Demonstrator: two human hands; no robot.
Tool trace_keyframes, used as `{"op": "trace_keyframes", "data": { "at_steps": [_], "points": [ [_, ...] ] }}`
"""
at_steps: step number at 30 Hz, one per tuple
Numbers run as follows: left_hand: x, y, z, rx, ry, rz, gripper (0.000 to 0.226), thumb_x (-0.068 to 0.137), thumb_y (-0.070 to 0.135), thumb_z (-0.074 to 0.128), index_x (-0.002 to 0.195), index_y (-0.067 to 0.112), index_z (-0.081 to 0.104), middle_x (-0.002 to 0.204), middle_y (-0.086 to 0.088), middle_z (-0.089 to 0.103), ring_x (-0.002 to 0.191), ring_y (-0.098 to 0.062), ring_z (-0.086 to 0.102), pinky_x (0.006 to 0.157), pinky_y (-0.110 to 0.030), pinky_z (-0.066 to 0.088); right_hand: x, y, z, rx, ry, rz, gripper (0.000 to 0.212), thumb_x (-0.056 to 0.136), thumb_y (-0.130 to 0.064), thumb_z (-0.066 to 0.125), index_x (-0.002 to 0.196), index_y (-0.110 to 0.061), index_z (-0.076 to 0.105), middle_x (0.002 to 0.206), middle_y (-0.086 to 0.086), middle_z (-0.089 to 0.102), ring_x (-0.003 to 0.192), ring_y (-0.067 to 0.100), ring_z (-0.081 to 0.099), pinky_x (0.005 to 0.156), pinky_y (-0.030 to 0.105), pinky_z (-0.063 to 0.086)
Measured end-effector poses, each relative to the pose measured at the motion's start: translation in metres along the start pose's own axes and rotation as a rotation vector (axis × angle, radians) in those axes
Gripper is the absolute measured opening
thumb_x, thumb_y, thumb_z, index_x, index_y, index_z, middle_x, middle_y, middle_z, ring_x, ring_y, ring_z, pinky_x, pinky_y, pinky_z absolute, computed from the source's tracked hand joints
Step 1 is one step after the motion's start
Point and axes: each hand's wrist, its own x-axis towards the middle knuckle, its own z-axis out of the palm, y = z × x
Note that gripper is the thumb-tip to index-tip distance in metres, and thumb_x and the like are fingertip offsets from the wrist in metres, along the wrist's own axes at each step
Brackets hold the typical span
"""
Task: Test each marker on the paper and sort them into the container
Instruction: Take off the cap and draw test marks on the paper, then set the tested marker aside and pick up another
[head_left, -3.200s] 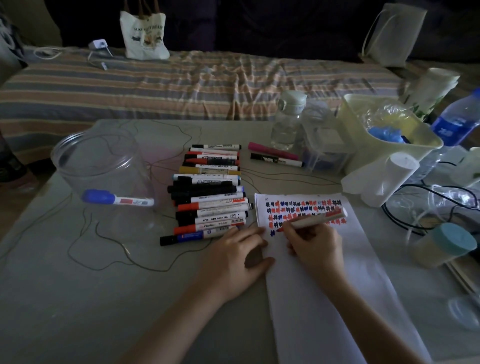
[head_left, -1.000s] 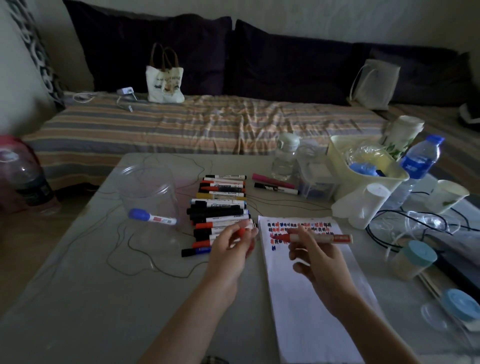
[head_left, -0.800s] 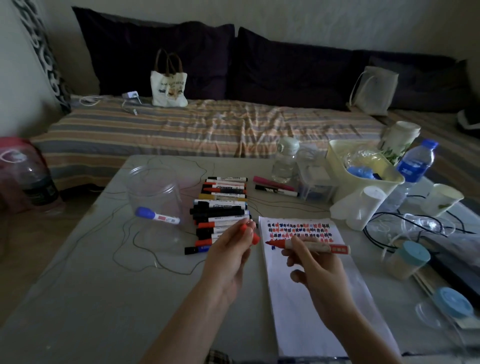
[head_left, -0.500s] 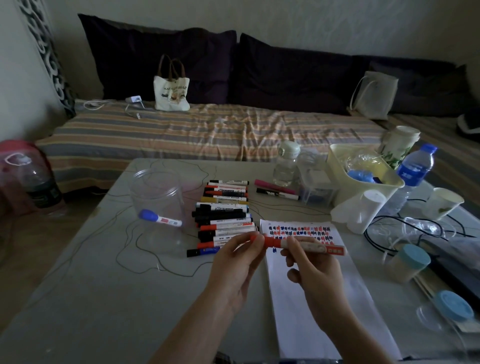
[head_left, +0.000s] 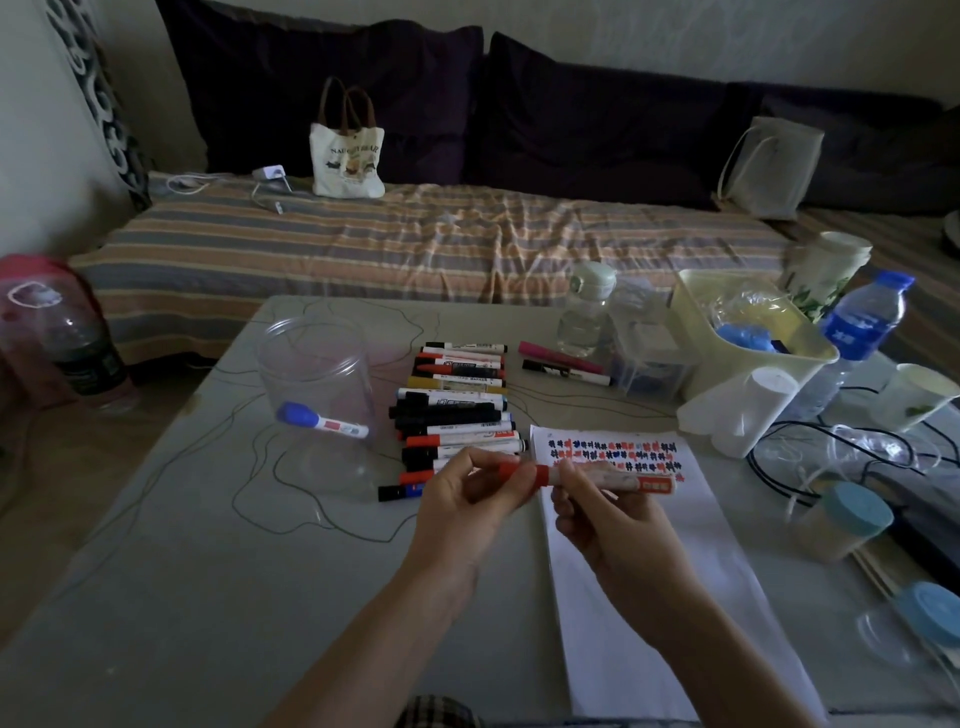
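I hold a red marker (head_left: 618, 479) level above the paper's left edge. My right hand (head_left: 608, 514) grips its white barrel, and my left hand (head_left: 470, 491) pinches the red cap (head_left: 514, 473), which sits on the marker's tip. The white paper (head_left: 649, 561) lies on the table with rows of red, blue and black test marks near its top. A row of several markers (head_left: 457, 410) lies left of the paper. The clear plastic container (head_left: 317, 395) stands further left, with one blue-capped marker (head_left: 322, 421) inside it.
A pink marker (head_left: 558, 356) and a black one (head_left: 566, 371) lie apart behind the row. A clear bottle (head_left: 584, 312), a yellow bin (head_left: 748, 343), a paper roll (head_left: 753, 410), a water bottle (head_left: 857, 332), cables and blue-lidded jars (head_left: 841, 519) crowd the right side. A striped sofa stands behind.
My right hand lifted the red marker off the paper. My left hand left the table, brought the red cap to the tip and pushed it on. The camera tilted up.
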Motion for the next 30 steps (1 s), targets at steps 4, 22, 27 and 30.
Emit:
{"op": "trace_keyframes", "data": {
  "at_steps": [4, 22, 27, 30],
  "points": [
    [0.014, 0.002, -0.024, -0.080, 0.001, 0.010, 0.031, 0.068, 0.012, 0.075, 0.096, 0.005, 0.066, 0.092, -0.008, 0.076, 0.092, -0.017, 0.072, 0.088, -0.028, 0.054, 0.006, -0.007, -0.016, -0.012, -0.051, 0.106, 0.028, 0.087, -0.024, 0.059, 0.098, -0.001, 0.071, 0.088, 0.012, 0.071, 0.073, 0.018, 0.067, 0.065, 0.024, 0.057],
    [0.060, -0.040, -0.094, 1.466, 0.078, 0.575, 0.041, 0.059, 0.018, 0.091, 0.093, 0.019, 0.068, 0.094, 0.005, 0.057, 0.083, -0.017, 0.058, 0.072, -0.034, 0.054, 0.161, -0.002, -0.077, -1.574, 0.249, -0.376, 0.014, 0.093, -0.016, 0.062, 0.102, -0.013, 0.073, 0.092, 0.001, 0.065, 0.069, 0.010, 0.055, 0.053, 0.011, 0.035],
    [0.063, -0.048, -0.098, 1.446, 0.123, 0.612, 0.037, 0.061, 0.014, 0.088, 0.091, 0.021, 0.068, 0.093, 0.006, 0.059, 0.081, -0.019, 0.060, 0.071, -0.036, 0.051, 0.199, -0.003, -0.066, -1.604, 0.358, -0.430, 0.031, 0.092, -0.005, 0.057, 0.120, -0.017, 0.064, 0.120, 0.013, 0.059, 0.104, 0.028, 0.059, 0.091, 0.043, 0.052],
    [0.063, -0.049, -0.100, 1.412, 0.121, 0.627, 0.036, 0.066, 0.006, 0.084, 0.097, 0.020, 0.070, 0.096, 0.006, 0.060, 0.085, -0.019, 0.060, 0.074, -0.037, 0.052, 0.194, -0.008, -0.053, -1.608, 0.332, -0.589, 0.049, 0.086, 0.003, 0.056, 0.129, -0.020, 0.058, 0.125, 0.008, 0.058, 0.115, 0.030, 0.054, 0.101, 0.050, 0.043]
  ]
}}
